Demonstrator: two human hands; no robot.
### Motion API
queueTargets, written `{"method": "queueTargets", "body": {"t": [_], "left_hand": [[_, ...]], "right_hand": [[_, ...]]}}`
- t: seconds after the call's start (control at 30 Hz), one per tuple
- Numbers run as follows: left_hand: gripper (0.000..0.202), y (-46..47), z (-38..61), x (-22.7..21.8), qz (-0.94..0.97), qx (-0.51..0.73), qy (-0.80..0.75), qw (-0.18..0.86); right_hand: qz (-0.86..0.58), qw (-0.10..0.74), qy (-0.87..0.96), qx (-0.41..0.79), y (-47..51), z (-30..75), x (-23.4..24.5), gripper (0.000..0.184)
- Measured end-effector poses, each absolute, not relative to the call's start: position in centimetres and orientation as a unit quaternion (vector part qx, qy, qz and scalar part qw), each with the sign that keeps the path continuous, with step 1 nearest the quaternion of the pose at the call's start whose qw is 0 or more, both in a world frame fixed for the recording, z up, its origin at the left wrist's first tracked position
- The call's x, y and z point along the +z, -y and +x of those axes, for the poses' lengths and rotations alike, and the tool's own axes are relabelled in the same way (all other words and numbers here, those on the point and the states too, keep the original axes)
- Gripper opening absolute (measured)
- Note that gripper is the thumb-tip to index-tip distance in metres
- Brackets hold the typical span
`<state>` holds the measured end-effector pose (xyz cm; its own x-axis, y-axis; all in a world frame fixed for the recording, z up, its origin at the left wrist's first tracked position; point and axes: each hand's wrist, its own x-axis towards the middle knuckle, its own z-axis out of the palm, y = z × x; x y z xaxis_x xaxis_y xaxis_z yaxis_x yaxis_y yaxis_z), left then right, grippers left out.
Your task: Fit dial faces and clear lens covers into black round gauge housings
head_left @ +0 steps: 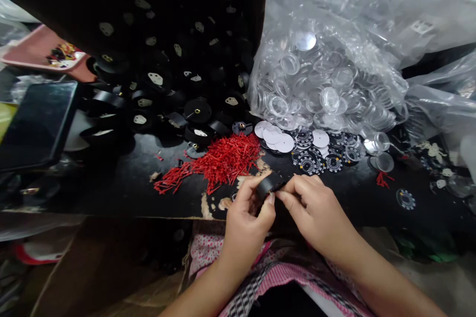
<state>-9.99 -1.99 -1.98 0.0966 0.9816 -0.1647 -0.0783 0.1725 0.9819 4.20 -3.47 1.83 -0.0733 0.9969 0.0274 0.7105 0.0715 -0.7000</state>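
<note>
1. Black round casing (269, 183) sits pinched between thumb and fingers of the left hand (248, 208), tilted on edge, at the front edge of the tabletop (122, 178).
2. The right hand (311, 203) meets the casing from its right, thumb and fingers bunched at the lower rim; whether they grip anything cannot be told.
3. Short and drum-like, the casing shows no clear long axis; the left hand, wrapped around its side, is nearer.
4. Red slivers (228, 161) heap just beyond the left hand; printed dials (308, 165) lie beyond the right; dark tabletop stretches rightward.
</note>
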Motion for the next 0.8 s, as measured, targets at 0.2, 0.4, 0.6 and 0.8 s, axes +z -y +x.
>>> {"method": "queueTargets", "body": {"t": [0.2,0.4,0.6,0.8], "left_hand": [[0.022,1.7,-10.2,-2.0,0.381,0.409,-0.473,0.681],[0.041,1.4,-10.5,-2.3,0.335,0.375,-0.459,0.732],[0.039,1.6,-9.7,-2.9,0.271,0.349,-0.526,0.727],[0.046,1.7,-9.0,-4.4,0.237,0.366,-0.514,0.738]], "right_hand": [[-0.605,0.282,0.704,0.245,3.1,4.6,2.2,0.026],[-0.562,0.216,0.789,0.122,2.1,5.3,1.7,0.016],[-0.563,0.172,0.806,0.055,1.6,4.9,1.1,0.017],[-0.639,0.196,0.720,0.186,1.6,5.4,1.9,0.012]]}}
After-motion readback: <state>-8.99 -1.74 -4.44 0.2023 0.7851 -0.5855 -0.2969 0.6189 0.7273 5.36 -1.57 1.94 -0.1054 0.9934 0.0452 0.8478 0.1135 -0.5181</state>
